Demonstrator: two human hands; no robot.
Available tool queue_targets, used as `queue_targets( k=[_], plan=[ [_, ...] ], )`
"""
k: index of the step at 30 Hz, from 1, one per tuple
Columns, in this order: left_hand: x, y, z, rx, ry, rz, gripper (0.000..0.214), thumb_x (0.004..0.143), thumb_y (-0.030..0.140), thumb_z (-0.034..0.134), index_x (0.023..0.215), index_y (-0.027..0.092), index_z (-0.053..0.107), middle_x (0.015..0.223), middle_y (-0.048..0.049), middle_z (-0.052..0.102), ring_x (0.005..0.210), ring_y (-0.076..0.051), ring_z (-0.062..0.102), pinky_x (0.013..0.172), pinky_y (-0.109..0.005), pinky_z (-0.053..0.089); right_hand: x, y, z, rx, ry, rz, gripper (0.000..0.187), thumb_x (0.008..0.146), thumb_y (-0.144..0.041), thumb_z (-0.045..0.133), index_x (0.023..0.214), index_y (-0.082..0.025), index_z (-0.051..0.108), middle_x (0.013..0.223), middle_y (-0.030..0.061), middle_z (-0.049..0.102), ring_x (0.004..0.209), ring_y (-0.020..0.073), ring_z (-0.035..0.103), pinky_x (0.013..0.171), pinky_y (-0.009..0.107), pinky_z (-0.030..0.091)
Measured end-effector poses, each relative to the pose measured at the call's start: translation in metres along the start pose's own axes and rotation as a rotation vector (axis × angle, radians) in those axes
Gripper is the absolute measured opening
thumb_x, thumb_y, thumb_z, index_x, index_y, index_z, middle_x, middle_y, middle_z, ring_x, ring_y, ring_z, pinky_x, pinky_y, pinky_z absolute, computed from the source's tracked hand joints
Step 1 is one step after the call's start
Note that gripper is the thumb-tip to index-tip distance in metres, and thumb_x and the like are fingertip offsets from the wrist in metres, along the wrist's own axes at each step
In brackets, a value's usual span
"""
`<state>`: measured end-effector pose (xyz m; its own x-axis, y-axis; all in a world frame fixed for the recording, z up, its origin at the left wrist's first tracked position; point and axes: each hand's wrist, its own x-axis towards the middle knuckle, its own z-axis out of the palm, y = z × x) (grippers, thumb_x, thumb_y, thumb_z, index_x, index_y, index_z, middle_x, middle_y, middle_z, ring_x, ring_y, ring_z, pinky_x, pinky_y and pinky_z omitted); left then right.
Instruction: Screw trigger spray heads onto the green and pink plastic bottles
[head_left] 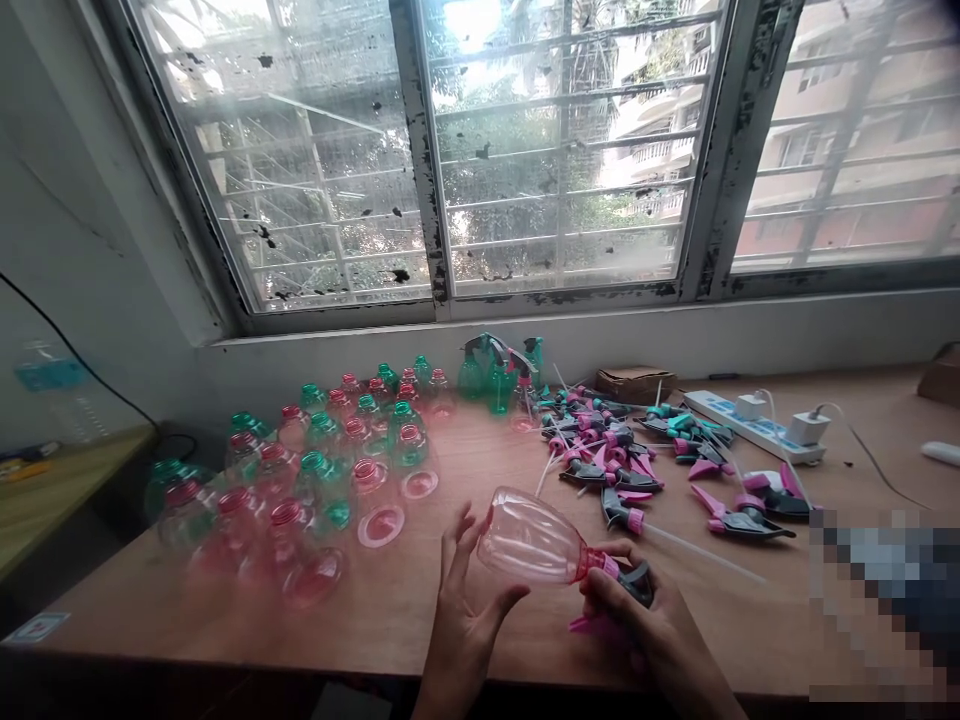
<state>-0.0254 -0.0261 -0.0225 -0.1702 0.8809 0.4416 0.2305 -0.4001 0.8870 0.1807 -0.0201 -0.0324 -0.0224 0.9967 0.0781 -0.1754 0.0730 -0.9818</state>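
A clear pink plastic bottle (529, 543) lies on its side in the air just above the wooden table (420, 610), neck pointing right. My right hand (645, 630) is closed round the grey and pink trigger sprayer head (630, 583) that sits at the bottle's neck. My left hand (469, 610) is beside the bottle's wide base with fingers spread and thumb just under the bottle, barely touching it.
Several empty pink and green bottles (315, 470) stand at the left of the table. A pile of loose sprayer heads (622, 455) lies to the right, with assembled green spray bottles (495, 375) behind. A power strip (754, 425) and a cardboard box (636, 383) sit near the window wall.
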Motion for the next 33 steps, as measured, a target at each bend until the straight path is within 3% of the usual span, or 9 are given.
queue_targets(
  k=[7, 10, 15, 19, 24, 29, 33],
  plan=[
    [-0.002, 0.000, 0.001, 0.012, 0.005, -0.001, 0.067, 0.071, 0.043, 0.082, 0.131, 0.028, 0.056, 0.138, -0.0075, 0.057, 0.136, -0.033, 0.046, 0.118, -0.051, 0.029, 0.001, 0.003, 0.000, 0.000, -0.044, -0.022, 0.041, 0.080, -0.054, 0.072, 0.097, -0.018, 0.065, 0.062, 0.0025, 0.071, 0.059, 0.0208, 0.065, 0.057, 0.030, 0.055],
    [-0.002, 0.002, 0.001, -0.048, 0.013, -0.039, 0.055, 0.076, 0.045, 0.076, 0.125, 0.027, 0.060, 0.136, -0.0080, 0.059, 0.134, -0.033, 0.048, 0.116, -0.050, 0.031, 0.002, 0.003, -0.002, -0.060, -0.059, -0.029, 0.039, 0.081, -0.053, 0.072, 0.096, -0.018, 0.066, 0.066, 0.0028, 0.072, 0.064, 0.0206, 0.066, 0.061, 0.028, 0.053],
    [0.001, 0.005, 0.001, 0.035, 0.061, 0.028, 0.043, 0.082, 0.039, 0.072, 0.123, 0.030, 0.063, 0.143, -0.0055, 0.053, 0.138, -0.031, 0.043, 0.117, -0.048, 0.031, 0.004, 0.005, -0.006, -0.096, -0.051, -0.025, 0.033, 0.084, -0.051, 0.069, 0.091, -0.019, 0.067, 0.073, 0.0013, 0.071, 0.064, 0.0167, 0.061, 0.061, 0.025, 0.049],
    [0.000, 0.003, -0.002, 0.045, -0.025, 0.037, 0.046, 0.088, 0.035, 0.066, 0.132, 0.033, 0.056, 0.140, -0.0039, 0.057, 0.137, -0.027, 0.045, 0.117, -0.044, 0.032, 0.005, 0.008, -0.007, -0.038, -0.101, -0.029, 0.032, 0.086, -0.050, 0.067, 0.091, -0.018, 0.066, 0.077, 0.0033, 0.072, 0.073, 0.0203, 0.065, 0.068, 0.028, 0.051],
    [-0.004, -0.001, -0.005, -0.027, -0.025, 0.020, 0.056, 0.081, 0.038, 0.074, 0.131, 0.027, 0.053, 0.143, -0.0086, 0.053, 0.140, -0.031, 0.041, 0.118, -0.047, 0.030, 0.001, 0.002, -0.003, -0.062, -0.133, -0.005, 0.033, 0.084, -0.050, 0.070, 0.092, -0.018, 0.065, 0.076, 0.0047, 0.074, 0.073, 0.0222, 0.067, 0.068, 0.031, 0.053],
    [-0.003, -0.002, -0.001, -0.141, 0.039, -0.024, 0.053, 0.072, 0.040, 0.082, 0.116, 0.022, 0.058, 0.140, -0.0122, 0.055, 0.137, -0.034, 0.045, 0.116, -0.051, 0.030, 0.001, -0.002, -0.004, -0.115, -0.137, -0.029, 0.036, 0.082, -0.054, 0.069, 0.088, -0.018, 0.066, 0.073, 0.0055, 0.076, 0.067, 0.0216, 0.066, 0.062, 0.029, 0.051],
    [-0.001, 0.000, 0.002, -0.055, 0.075, 0.058, 0.049, 0.075, 0.039, 0.079, 0.119, 0.025, 0.061, 0.146, -0.0103, 0.049, 0.140, -0.034, 0.039, 0.118, -0.054, 0.024, 0.003, 0.001, -0.004, -0.063, -0.117, -0.012, 0.042, 0.080, -0.059, 0.068, 0.087, -0.018, 0.066, 0.074, 0.0080, 0.077, 0.068, 0.0240, 0.069, 0.063, 0.031, 0.052]
  ],
)
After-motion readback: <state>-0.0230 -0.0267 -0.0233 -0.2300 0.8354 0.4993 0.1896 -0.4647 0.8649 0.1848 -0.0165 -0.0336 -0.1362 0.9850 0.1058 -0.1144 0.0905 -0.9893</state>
